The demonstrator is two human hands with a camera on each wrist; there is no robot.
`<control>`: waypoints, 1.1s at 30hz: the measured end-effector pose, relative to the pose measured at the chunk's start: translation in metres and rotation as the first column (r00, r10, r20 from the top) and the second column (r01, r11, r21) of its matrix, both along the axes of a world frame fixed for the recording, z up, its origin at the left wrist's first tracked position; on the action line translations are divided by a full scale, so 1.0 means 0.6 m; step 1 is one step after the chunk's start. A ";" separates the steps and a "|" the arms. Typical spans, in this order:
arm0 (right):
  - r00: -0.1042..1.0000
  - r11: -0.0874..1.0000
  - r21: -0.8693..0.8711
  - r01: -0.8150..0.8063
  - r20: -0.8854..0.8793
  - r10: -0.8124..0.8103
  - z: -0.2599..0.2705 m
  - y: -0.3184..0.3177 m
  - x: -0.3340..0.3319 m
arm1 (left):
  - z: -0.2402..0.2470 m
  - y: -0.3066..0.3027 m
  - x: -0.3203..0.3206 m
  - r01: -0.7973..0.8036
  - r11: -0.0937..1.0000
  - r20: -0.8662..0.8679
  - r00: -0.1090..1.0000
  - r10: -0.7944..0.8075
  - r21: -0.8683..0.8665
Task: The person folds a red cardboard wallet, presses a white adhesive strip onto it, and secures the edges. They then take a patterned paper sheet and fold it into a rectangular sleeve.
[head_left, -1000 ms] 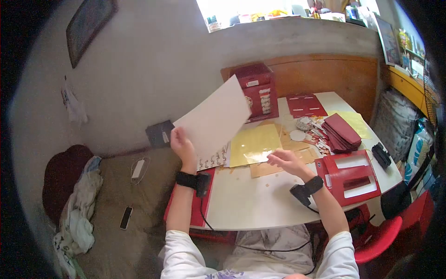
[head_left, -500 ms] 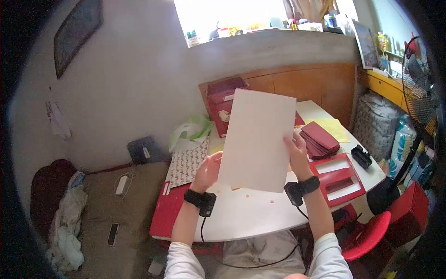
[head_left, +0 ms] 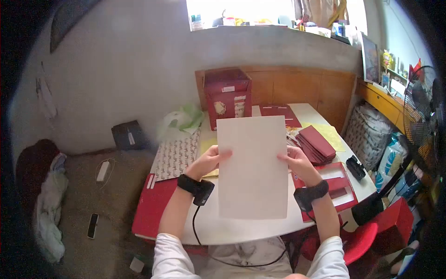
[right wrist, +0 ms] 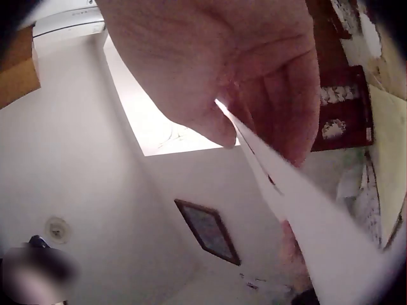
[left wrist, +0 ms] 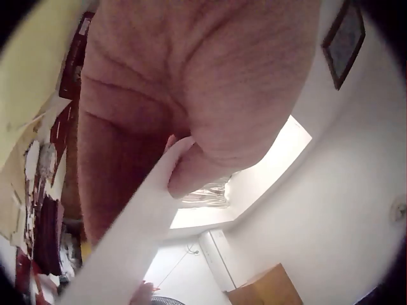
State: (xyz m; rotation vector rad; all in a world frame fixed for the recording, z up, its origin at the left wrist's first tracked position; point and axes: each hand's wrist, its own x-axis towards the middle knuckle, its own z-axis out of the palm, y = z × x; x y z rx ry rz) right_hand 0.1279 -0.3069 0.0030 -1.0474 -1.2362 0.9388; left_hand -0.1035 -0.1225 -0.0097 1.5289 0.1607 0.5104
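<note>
A blank white sheet (head_left: 252,176) is held upright above the table's front part, in front of the body. My left hand (head_left: 208,161) pinches its left edge, thumb on the near face and fingers behind. On the opposite edge my right hand (head_left: 299,163) grips the same way. In the left wrist view the sheet (left wrist: 121,235) runs edge-on from between thumb and fingers of the left hand (left wrist: 197,82). The right wrist view shows the sheet (right wrist: 311,222) slightly parted into layers near the right hand (right wrist: 222,70).
Behind stands a dark red box (head_left: 227,100). A patterned sheet (head_left: 179,158) and a red folder (head_left: 155,209) lie at the left of the white table (head_left: 204,230). To the right are stacked maroon pieces (head_left: 316,145), a red frame with cutouts (head_left: 346,181) and a black object (head_left: 355,167).
The sheet, first tilted in my left hand alone, has come upright and lower between both hands. My right hand has taken hold of its right edge. The head view has shifted.
</note>
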 end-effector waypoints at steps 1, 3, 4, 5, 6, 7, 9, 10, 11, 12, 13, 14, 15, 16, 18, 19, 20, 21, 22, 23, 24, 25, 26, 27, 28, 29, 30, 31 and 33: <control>0.999 0.999 -0.040 -0.018 0.038 0.020 0.001 0.003 -0.001 | -0.006 0.004 -0.001 -0.013 0.998 -0.035 0.999 0.015 0.066; 0.997 0.996 -0.074 -0.043 0.057 0.048 0.008 0.003 -0.006 | -0.018 0.015 -0.003 -0.029 0.992 -0.070 0.997 0.037 0.122; 0.995 0.994 -0.094 -0.064 0.076 0.071 0.010 0.006 -0.008 | -0.023 0.022 -0.005 0.031 0.992 -0.078 0.997 -0.022 0.125; 0.994 0.993 -0.100 -0.069 0.075 0.077 0.006 0.009 -0.007 | -0.028 0.028 -0.006 0.091 0.988 -0.086 0.993 -0.080 0.129; 0.994 0.986 -0.127 -0.106 0.015 0.109 0.001 0.009 -0.004 | -0.018 0.016 -0.011 0.086 0.989 -0.086 0.993 -0.076 0.123; 0.989 0.978 -0.151 -0.143 -0.047 0.137 -0.004 0.010 -0.001 | 0.005 -0.010 -0.018 0.072 0.997 -0.128 0.990 -0.066 0.042; 0.980 0.974 -0.137 -0.183 -0.101 0.170 -0.012 0.015 0.006 | 0.006 -0.013 -0.026 0.054 0.998 -0.173 0.983 -0.061 -0.045; 0.968 0.969 -0.117 -0.217 -0.152 0.198 -0.017 0.016 0.010 | -0.008 -0.002 -0.031 0.101 0.992 -0.209 0.971 -0.115 -0.077; 0.968 0.968 -0.123 -0.217 -0.155 0.197 -0.021 0.017 0.016 | -0.018 0.006 -0.033 0.147 0.983 -0.243 0.955 -0.170 -0.110; 0.959 0.970 -0.100 -0.223 -0.202 0.200 -0.024 0.017 0.022 | -0.020 0.006 -0.033 0.148 0.982 -0.243 0.955 -0.173 -0.117; 0.947 0.971 -0.076 -0.229 -0.250 0.203 -0.026 0.018 0.024 | -0.020 0.004 -0.034 0.157 0.974 -0.240 0.951 -0.193 -0.161; 0.946 0.970 -0.083 -0.228 -0.253 0.201 -0.024 0.019 0.023 | -0.019 0.002 -0.035 0.165 0.965 -0.237 0.948 -0.213 -0.206; 0.938 0.960 -0.088 -0.267 -0.251 0.238 -0.016 0.017 0.018 | -0.016 0.000 -0.035 0.165 0.963 -0.237 0.947 -0.215 -0.213; 0.929 0.948 -0.092 -0.304 -0.248 0.274 -0.011 0.018 0.016 | -0.011 -0.002 -0.032 0.227 0.959 -0.165 0.953 -0.255 -0.169; 0.915 0.934 -0.062 -0.352 -0.231 0.330 -0.013 0.025 0.023 | -0.018 0.012 -0.029 0.288 0.950 -0.093 0.949 -0.300 -0.124; 0.899 0.916 -0.028 -0.399 -0.210 0.385 -0.014 0.027 0.027 | -0.030 0.030 -0.030 0.413 0.896 -0.063 0.902 -0.427 -0.161; 0.901 0.918 -0.032 -0.395 -0.211 0.380 -0.018 0.028 0.033 | -0.042 0.045 -0.030 0.531 0.825 -0.027 0.837 -0.546 -0.194; 0.936 0.938 -0.111 -0.328 -0.171 0.307 -0.023 0.028 0.038 | -0.037 0.042 -0.030 0.535 0.817 -0.050 0.830 -0.556 -0.216; 0.964 0.948 -0.188 -0.257 -0.123 0.237 -0.025 0.027 0.042 | -0.034 0.041 -0.028 0.538 0.814 -0.044 0.828 -0.559 -0.219; 0.972 0.955 -0.176 -0.237 -0.047 0.232 -0.023 0.025 0.042 | -0.030 0.044 -0.027 0.531 0.833 -0.093 0.831 -0.548 -0.158; 0.972 0.954 -0.184 -0.235 -0.045 0.231 -0.016 0.021 0.037 | -0.027 0.043 -0.028 0.522 0.847 -0.141 0.836 -0.531 -0.096; 0.981 0.962 -0.217 -0.163 0.068 0.182 -0.005 0.017 0.027 | -0.025 0.036 -0.024 0.472 0.876 -0.098 0.872 -0.480 -0.096; 0.974 0.966 -0.241 -0.089 0.182 0.135 0.003 0.014 0.021 | -0.019 0.029 -0.022 0.471 0.876 -0.092 0.873 -0.480 -0.100; 0.973 0.965 -0.247 -0.090 0.183 0.138 0.008 0.012 0.019 | -0.008 0.024 -0.019 0.413 0.911 -0.211 0.891 -0.401 0.010; 0.955 0.965 -0.238 -0.109 0.244 0.168 0.013 0.013 0.016 | -0.002 0.023 -0.014 0.359 0.925 -0.318 0.898 -0.305 0.127; 0.932 0.965 -0.230 -0.128 0.304 0.196 0.015 0.014 0.015 | -0.004 0.023 -0.006 0.401 0.888 -0.373 0.877 -0.302 0.224; 0.931 0.963 -0.235 -0.131 0.306 0.201 0.017 0.016 0.014 | -0.013 0.021 0.004 0.397 0.891 -0.368 0.880 -0.301 0.221; 0.920 0.957 -0.241 -0.164 0.313 0.236 0.018 0.017 0.013 | -0.023 0.018 0.015 0.469 0.846 -0.433 0.837 -0.334 0.253; 0.907 0.949 -0.247 -0.194 0.323 0.270 0.018 0.018 0.015 | -0.003 -0.008 0.021 0.533 0.824 -0.550 0.754 -0.360 0.192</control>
